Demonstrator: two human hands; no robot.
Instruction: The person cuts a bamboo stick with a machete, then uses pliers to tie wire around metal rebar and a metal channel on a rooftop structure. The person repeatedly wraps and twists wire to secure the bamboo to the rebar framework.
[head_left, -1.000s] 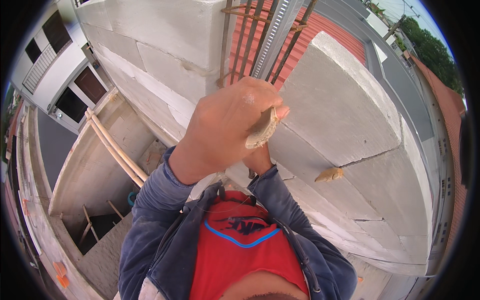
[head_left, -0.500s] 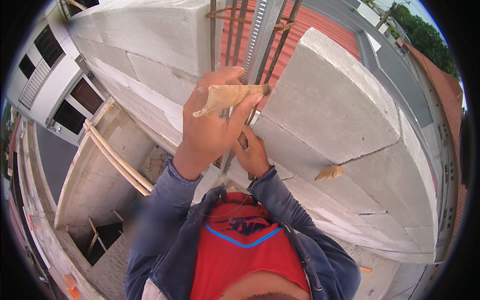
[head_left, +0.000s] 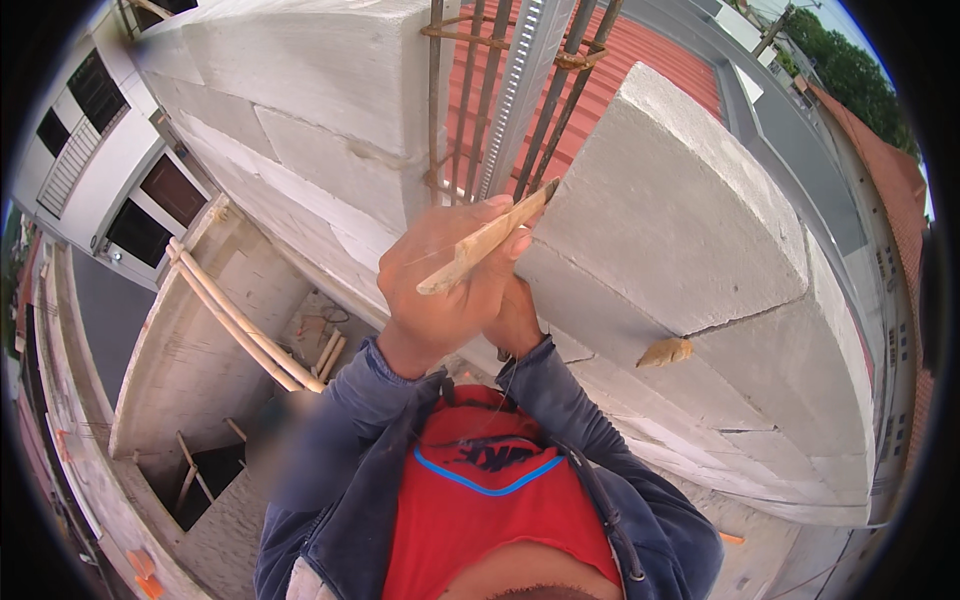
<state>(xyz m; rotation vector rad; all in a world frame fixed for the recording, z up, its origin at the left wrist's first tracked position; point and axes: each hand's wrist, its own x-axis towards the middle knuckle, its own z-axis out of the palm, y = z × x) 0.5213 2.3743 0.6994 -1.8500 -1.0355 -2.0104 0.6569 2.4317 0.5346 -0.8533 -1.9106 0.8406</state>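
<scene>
My left hand (head_left: 435, 275) is closed around a flat, tapered piece of wood (head_left: 480, 243), thumb along its side. The wood tilts up to the right, and its dark narrow tip reaches the edge of the right-hand block wall. Just behind and below, my right hand (head_left: 516, 322) is close against the left one; its fingers are mostly hidden. Beyond both hands rises a galvanised metal strip (head_left: 515, 95) with a row of slots, standing among upright rusty steel bars (head_left: 470, 100). What looks like a thin line hangs near my right wrist.
Grey block walls stand left (head_left: 330, 75) and right (head_left: 680, 190) of the bars. A small wood chunk (head_left: 665, 352) sticks out at a joint of the right wall. Lower left, long poles (head_left: 235, 315) lean across a recess. A red corrugated roof (head_left: 645, 55) lies beyond.
My left hand has come down toward me, and the wood has turned from nearly level to a slant. My right hand has slipped further behind the left.
</scene>
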